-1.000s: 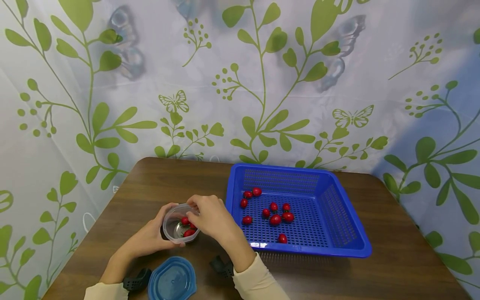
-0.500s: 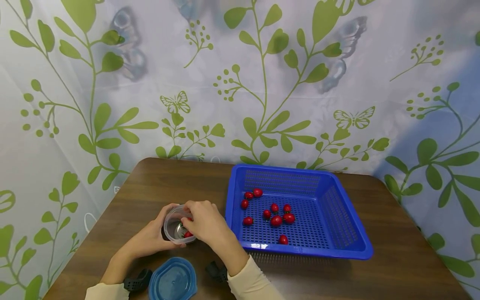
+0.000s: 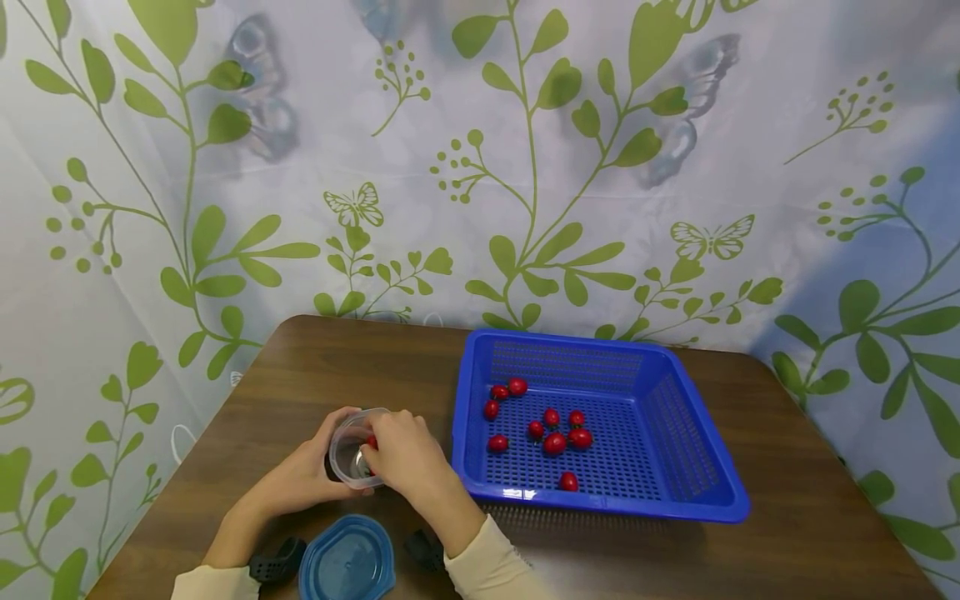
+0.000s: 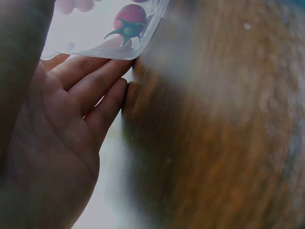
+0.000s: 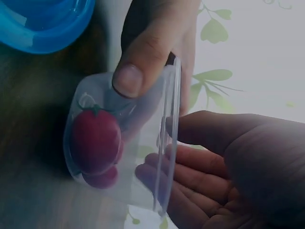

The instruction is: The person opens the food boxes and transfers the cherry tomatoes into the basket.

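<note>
My left hand (image 3: pixel 303 475) grips a small clear plastic container (image 3: pixel 345 454) from its left side, with the thumb pressing its wall in the right wrist view. Several cherry tomatoes (image 5: pixel 95 140) with green stems lie at the container's bottom. One tomato (image 4: pixel 129 24) shows through the wall above the left fingers. My right hand (image 3: pixel 412 458) reaches over the rim, its loosely bent fingers (image 5: pixel 147 174) inside the mouth and nothing seen between them. From the head view, the back of this hand hides part of the container.
A blue perforated basket (image 3: pixel 600 500) with several cherry tomatoes (image 3: pixel 555 443) stands right of the hands. The blue lid (image 3: pixel 347 562) lies near the front edge of the wooden table (image 3: pixel 360 354). A patterned curtain (image 3: pixel 420 167) hangs behind.
My right hand has shifted slightly left and down, deeper into the container, and its fingers cover different tomatoes. The left hand keeps its hold on the container.
</note>
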The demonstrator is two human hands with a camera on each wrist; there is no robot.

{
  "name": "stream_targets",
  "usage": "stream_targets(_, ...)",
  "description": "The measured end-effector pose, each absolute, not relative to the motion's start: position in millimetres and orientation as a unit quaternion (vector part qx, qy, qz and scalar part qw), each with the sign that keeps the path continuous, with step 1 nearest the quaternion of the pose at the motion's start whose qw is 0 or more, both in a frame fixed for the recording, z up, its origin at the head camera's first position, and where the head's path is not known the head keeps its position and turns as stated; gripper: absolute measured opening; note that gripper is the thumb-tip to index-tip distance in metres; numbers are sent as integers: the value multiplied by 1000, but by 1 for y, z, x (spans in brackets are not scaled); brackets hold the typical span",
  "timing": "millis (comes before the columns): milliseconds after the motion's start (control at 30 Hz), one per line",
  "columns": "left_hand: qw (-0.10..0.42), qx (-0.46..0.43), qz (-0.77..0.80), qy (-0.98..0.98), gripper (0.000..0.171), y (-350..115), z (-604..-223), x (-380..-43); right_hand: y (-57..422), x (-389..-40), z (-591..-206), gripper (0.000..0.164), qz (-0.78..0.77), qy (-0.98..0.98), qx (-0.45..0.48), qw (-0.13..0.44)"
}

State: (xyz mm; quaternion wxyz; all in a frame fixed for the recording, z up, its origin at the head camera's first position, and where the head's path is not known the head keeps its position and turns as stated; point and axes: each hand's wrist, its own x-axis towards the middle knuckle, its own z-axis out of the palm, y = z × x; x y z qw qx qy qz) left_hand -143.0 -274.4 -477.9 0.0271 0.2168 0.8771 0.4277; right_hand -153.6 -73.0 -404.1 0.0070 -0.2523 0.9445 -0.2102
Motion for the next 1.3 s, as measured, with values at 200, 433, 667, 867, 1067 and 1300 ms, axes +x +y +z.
stream_targets(200, 33, 201, 422, 884, 110, -275, -479, -142, -77, -153, -411, 11, -202, 948, -247, 5)
stream_targets(433, 43, 199, 424, 882, 111, -275, -477, -142, -80, -152, -414, 10, -200, 949, -245, -2)
stream_targets(667, 48, 205, 439, 873, 109, -274, -478, -142, -83, -151, -418, 18, -180, 949, -257, -10)
stream_targets(867, 39, 209, 443, 871, 109, -274, -477, -142, -85, -152, -419, 16, -175, 949, -261, -15)
stream_targets(1067, 35, 210, 441, 872, 109, -275, -477, -142, -86, -154, -420, 15, -168, 945, -281, -22)
stream_targets(1300, 45, 218, 448, 866, 107, -276, -479, -144, -86, -156, -421, 13, -159, 934, -319, 6)
